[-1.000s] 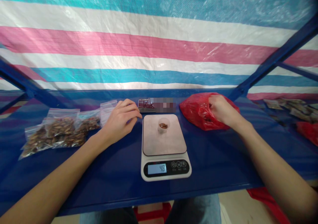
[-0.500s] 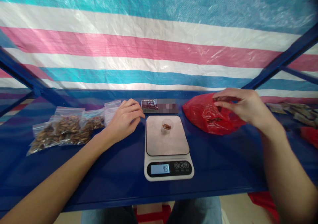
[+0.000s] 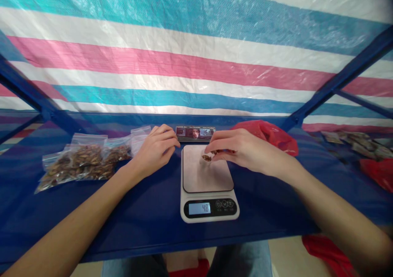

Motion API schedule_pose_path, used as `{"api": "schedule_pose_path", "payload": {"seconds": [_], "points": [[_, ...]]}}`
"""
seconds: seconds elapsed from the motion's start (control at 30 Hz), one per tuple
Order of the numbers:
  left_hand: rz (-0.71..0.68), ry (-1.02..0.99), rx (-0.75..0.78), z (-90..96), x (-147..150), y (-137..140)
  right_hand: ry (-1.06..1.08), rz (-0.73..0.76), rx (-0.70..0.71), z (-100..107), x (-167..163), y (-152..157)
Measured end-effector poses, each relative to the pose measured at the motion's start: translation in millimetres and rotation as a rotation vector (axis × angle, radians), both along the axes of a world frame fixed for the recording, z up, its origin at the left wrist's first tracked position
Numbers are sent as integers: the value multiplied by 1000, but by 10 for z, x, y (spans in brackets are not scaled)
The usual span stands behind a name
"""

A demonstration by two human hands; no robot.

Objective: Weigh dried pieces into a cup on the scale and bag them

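A white kitchen scale [image 3: 208,182] stands in the middle, its display reading 4.8. On its plate is a small clear cup [image 3: 206,161] with brown dried pieces inside. My right hand [image 3: 229,146] is over the cup, thumb and fingers pinched on more dried brown pieces [image 3: 214,152]. Left of the scale, my left hand [image 3: 161,146] rests with loosely bent fingers, thumb apart, holding nothing. It lies beside an unfilled zip bag [image 3: 139,139]. Behind my right hand, a red plastic bag [image 3: 267,133] is partly hidden.
Several zip bags [image 3: 89,158] filled with brown dried pieces lie at the left on the blue table [image 3: 147,223]. A phone-like screen [image 3: 195,133] stands behind the scale. Blue metal bars [image 3: 325,86] frame a striped tarp [image 3: 184,60]. More packets [image 3: 367,144] lie far right.
My right hand has moved left from the red bag to the cup on the scale, carrying dried pieces. My left hand has stayed in place. The display still reads 4.8.
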State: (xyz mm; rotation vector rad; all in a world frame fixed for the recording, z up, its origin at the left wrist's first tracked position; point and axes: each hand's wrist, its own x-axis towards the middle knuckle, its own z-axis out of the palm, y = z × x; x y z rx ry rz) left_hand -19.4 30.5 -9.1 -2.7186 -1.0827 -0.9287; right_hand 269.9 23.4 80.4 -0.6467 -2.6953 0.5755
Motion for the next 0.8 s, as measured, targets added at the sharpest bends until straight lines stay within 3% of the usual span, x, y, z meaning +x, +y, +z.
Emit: {"api": "schedule_pose_path", "payload": {"seconds": [0.8], "points": [[-34, -21, 75, -4, -17, -2, -55, 87, -48, -75, -55, 138]]}}
